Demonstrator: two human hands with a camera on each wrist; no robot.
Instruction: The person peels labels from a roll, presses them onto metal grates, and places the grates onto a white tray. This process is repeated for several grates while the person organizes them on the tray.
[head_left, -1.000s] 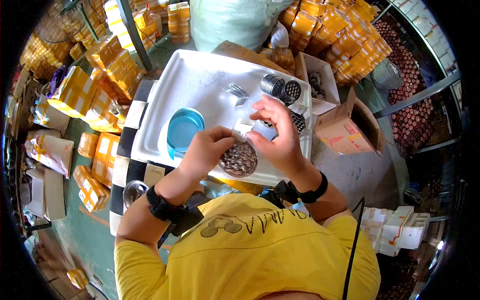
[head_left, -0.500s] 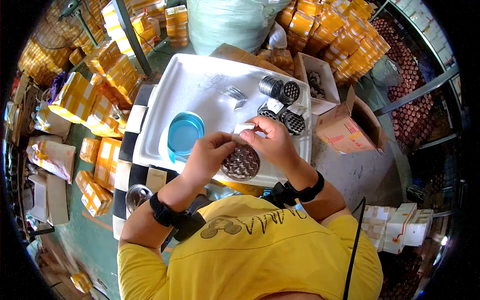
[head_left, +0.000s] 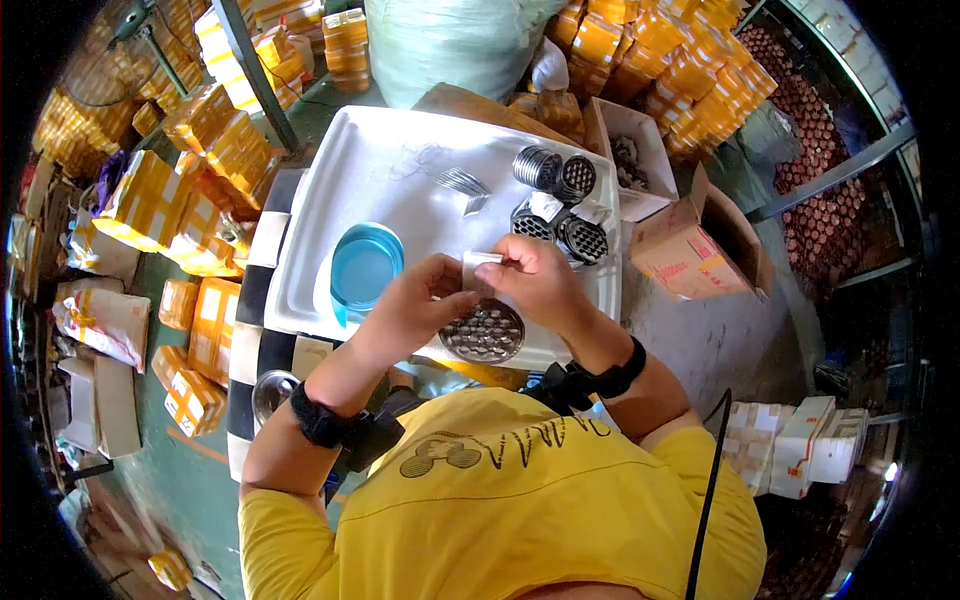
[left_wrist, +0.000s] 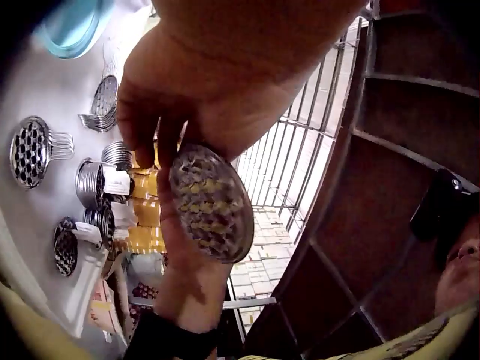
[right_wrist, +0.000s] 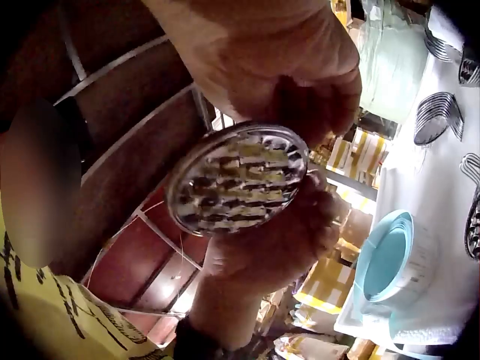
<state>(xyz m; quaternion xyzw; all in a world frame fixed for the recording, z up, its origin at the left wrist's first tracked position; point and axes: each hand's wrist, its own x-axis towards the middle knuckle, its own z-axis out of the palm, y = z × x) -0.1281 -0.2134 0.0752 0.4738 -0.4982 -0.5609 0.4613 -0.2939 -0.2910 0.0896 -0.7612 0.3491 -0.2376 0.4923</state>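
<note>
Low over the near edge of the white tray (head_left: 330, 215), my left hand (head_left: 420, 298) holds a round, perforated metal masher head (head_left: 482, 334) by its upper side, thumb and fingers curled about its neck. A white paper slip (head_left: 482, 262) stands up at that neck. My right hand (head_left: 542, 285) pinches the slip between thumb and fingers, close beside the left fingertips. In the right wrist view, the masher head's patterned face (right_wrist: 238, 181) hangs between both hands. The fingers mostly hide the neck there.
A teal roll (head_left: 367, 267) sits on the tray's left. Bent metal necks (head_left: 463, 186) lie farther back. Several stacked masher heads (head_left: 580, 240), some with white slips, stand at the right. An open carton (head_left: 690, 250) is beyond the tray's right edge; a clear lidlike dish (head_left: 272, 395) is left.
My right hand has come down from a raised, spread pose to pinch the paper slip. The masher head has tipped, its face now flatter to the head view. My left thumb has shifted lower.
</note>
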